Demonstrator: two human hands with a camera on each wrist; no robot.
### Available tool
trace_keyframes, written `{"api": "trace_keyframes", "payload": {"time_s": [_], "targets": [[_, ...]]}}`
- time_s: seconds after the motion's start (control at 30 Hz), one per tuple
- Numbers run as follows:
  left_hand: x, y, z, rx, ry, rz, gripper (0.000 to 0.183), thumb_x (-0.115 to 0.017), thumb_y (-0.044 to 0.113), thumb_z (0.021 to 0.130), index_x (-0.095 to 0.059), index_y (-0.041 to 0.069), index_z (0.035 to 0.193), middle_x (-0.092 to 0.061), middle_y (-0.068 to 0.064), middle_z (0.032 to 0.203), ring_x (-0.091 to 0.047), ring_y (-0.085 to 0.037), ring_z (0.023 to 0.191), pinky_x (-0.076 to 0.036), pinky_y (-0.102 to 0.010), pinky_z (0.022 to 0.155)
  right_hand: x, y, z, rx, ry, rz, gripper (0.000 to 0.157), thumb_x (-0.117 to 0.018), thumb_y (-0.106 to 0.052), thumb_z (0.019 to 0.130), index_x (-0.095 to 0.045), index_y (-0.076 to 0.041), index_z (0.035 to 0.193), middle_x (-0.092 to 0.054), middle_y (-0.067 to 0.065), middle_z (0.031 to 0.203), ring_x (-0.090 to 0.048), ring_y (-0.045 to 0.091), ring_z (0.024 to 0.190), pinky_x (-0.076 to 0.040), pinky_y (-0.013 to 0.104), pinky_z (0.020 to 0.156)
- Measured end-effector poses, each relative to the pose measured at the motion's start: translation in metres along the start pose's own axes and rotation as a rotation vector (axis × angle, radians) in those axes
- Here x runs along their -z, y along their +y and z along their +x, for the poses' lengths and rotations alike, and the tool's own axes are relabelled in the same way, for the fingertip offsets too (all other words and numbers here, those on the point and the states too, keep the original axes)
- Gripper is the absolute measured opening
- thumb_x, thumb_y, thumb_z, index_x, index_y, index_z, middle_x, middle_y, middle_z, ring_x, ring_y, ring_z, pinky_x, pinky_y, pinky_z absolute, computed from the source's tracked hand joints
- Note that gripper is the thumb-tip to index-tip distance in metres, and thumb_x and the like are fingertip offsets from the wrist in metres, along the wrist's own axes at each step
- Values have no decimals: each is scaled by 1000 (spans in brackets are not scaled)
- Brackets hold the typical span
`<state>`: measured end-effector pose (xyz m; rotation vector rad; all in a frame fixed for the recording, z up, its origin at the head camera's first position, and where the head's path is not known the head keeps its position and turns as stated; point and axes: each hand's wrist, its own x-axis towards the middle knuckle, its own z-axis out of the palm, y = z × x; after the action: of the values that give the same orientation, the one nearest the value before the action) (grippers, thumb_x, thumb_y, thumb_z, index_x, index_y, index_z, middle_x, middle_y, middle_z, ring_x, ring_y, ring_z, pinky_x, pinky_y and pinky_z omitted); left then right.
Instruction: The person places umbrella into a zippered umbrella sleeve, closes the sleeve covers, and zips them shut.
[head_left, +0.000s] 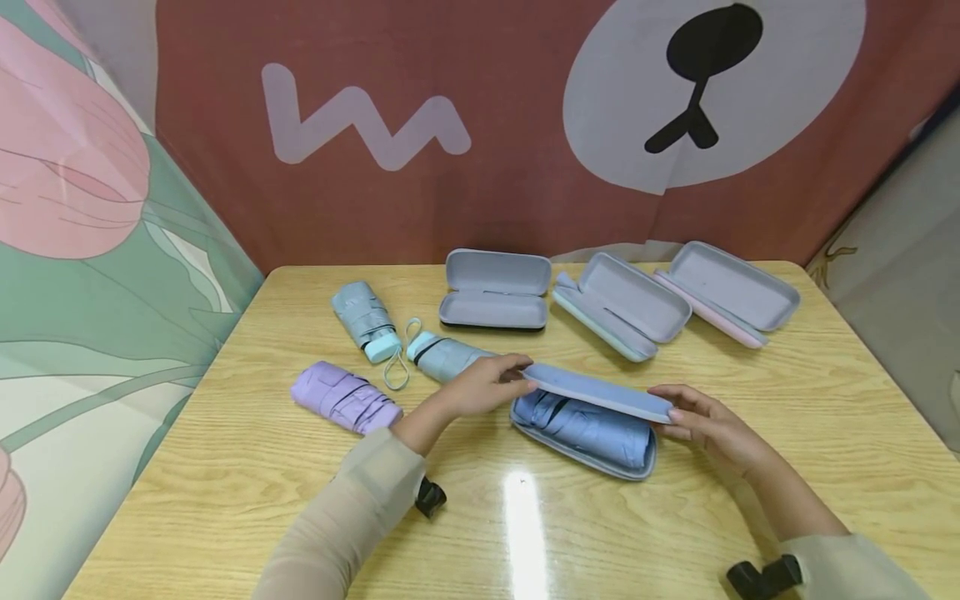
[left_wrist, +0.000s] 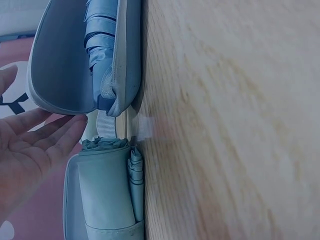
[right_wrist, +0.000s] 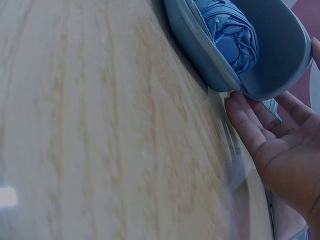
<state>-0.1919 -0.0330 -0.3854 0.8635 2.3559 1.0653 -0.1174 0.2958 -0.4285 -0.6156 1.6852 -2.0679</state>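
Observation:
A blue hard umbrella case (head_left: 566,451) lies in front of me with its lid (head_left: 600,390) partly lowered. Inside rests a folded blue umbrella (head_left: 588,427), its rolled end (right_wrist: 230,45) visible in the right wrist view. My left hand (head_left: 486,385) holds the lid's left end, thumb on the near edge and fingers behind. At the lid's other end, my right hand (head_left: 712,423) grips the corner between thumb and fingers. The left wrist view shows the left fingers (left_wrist: 62,132) against the lid's outer side.
Left of the case lie two pale green folded umbrellas (head_left: 363,313) (head_left: 448,357) with wrist loops, and a purple one (head_left: 345,397). Along the back stand three opened cases: black-based (head_left: 495,310), mint (head_left: 600,321) and pink (head_left: 731,287). A printed cloth (head_left: 510,200) hangs behind the wooden table (head_left: 225,500).

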Motion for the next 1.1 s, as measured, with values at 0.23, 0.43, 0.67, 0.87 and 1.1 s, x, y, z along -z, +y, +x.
{"api": "trace_keyframes", "payload": {"time_s": [0.23,0.43,0.67,0.87,1.1], "targets": [[-1,0,-1,-11,1,6,51,-47,37,87,-42,4,127,-50,-6,119,-50,-14,101,-41,-24,81,-3,-1,2,-13,0,0,33,-28,-4,93,-40,-1,124,-50,-1,117,-50,12,102,-42,29,83],[-3,0,-3,-19,-8,33,48,-51,34,86,-43,7,126,-48,-6,122,-50,-13,100,-41,-21,80,-6,0,4,-28,13,-33,32,-30,-3,93,-40,0,123,-51,0,113,-52,12,96,-45,28,77],[-4,1,-3,-32,-23,62,48,-56,27,84,-44,5,125,-53,-6,113,-52,-12,95,-42,-20,76,-8,-1,3,-94,72,-165,32,-33,-6,93,-40,1,123,-49,-5,113,-50,9,94,-42,27,75],[-3,2,-3,-59,-44,129,49,-59,25,82,-44,3,124,-54,-8,110,-53,-13,90,-43,-20,72,-14,-4,5,-154,148,-352,35,-40,-9,91,-37,7,122,-46,-8,112,-46,6,94,-41,26,72],[-5,7,-4,-80,-57,263,52,-62,22,80,-44,1,123,-52,-9,112,-51,-13,86,-41,-20,72,-18,-4,9,-175,180,-450,39,-47,-10,89,-38,11,120,-46,3,115,-47,4,97,-41,23,76]]}}
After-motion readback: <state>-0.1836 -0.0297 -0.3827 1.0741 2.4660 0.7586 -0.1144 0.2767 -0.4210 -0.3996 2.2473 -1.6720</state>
